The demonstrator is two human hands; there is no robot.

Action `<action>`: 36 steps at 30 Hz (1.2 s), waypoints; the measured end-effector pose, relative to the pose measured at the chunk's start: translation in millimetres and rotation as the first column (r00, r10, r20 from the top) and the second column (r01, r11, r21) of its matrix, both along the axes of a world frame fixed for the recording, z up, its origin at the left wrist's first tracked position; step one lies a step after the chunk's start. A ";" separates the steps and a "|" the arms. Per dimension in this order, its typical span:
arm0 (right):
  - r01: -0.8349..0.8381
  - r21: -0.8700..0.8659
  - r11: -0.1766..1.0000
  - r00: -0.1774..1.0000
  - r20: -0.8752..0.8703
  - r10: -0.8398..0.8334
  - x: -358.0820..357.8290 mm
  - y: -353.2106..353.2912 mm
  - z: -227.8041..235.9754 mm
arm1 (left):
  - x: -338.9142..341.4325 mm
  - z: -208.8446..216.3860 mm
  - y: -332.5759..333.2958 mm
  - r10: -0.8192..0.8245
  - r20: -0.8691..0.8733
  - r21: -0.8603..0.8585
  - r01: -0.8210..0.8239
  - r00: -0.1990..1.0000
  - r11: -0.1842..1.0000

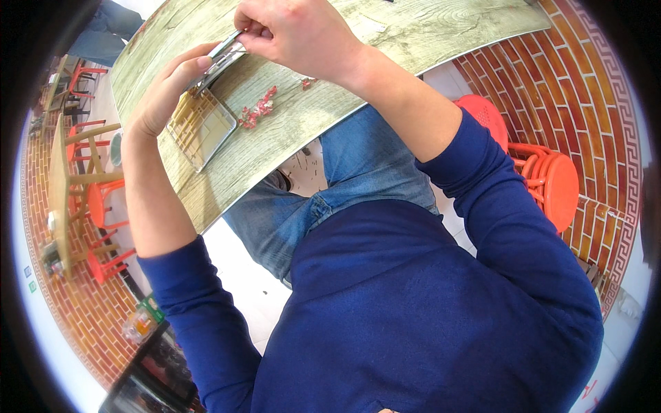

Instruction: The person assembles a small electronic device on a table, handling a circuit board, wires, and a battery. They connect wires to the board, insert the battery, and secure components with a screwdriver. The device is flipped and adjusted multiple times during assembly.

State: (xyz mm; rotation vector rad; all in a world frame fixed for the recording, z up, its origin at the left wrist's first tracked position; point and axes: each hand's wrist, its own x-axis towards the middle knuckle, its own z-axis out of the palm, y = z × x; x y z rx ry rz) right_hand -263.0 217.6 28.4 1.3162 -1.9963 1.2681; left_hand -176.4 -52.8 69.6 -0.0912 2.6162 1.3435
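Note:
My left hand (169,86) is closed on the side of a thin, flat, silver-edged thing (219,60), its thumb along the near edge. At the far end of that thing my right hand (286,34) pinches with bent fingers. What exactly lies between the right fingertips is hidden. Tilted and seen almost edge-on, the held thing does not show its kind. Just below it on the table lies a shiny rectangular panel (201,131) with a pale rim, reflecting like a mirror. Beside the panel is a small cluster of red and pink flowers (258,108).
The wood-grain table (413,27) has its near edge above my lap. A smaller red-pink piece (307,83) lies near my right forearm. Red stools (556,189) stand at the right by a brick-patterned wall (551,82); more red stools (103,199) stand at the left.

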 end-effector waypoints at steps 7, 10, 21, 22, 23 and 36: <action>-0.016 -0.037 0.999 1.000 0.025 0.017 2.7 -2.7 -2.2 | 0.3 -2.7 -1.4 -0.009 -0.009 0.003 0.009 1.000 1.000; -0.007 -0.043 0.999 0.999 0.048 0.009 4.4 -3.1 -1.4 | -2.7 -3.2 -5.2 -0.020 0.008 0.011 0.020 1.000 1.000; -0.008 -0.073 0.997 1.000 -0.006 0.007 7.2 -6.1 -3.7 | -1.7 -4.2 -6.1 -0.036 -0.032 -0.047 0.034 0.999 0.998; -0.007 -0.070 0.998 1.000 -0.011 0.006 7.2 -5.9 -4.0 | -1.7 -3.6 -5.6 -0.039 -0.021 -0.053 0.038 0.999 0.998; -0.009 -0.060 0.998 1.000 -0.016 0.008 7.2 -5.2 -4.2 | -1.9 -3.0 -5.2 -0.044 -0.020 -0.059 0.043 0.999 0.997; -0.029 -0.019 0.999 0.999 -0.023 0.029 5.2 -2.4 -3.6 | -1.9 -1.6 -5.2 -0.045 -0.021 -0.091 0.043 0.999 0.995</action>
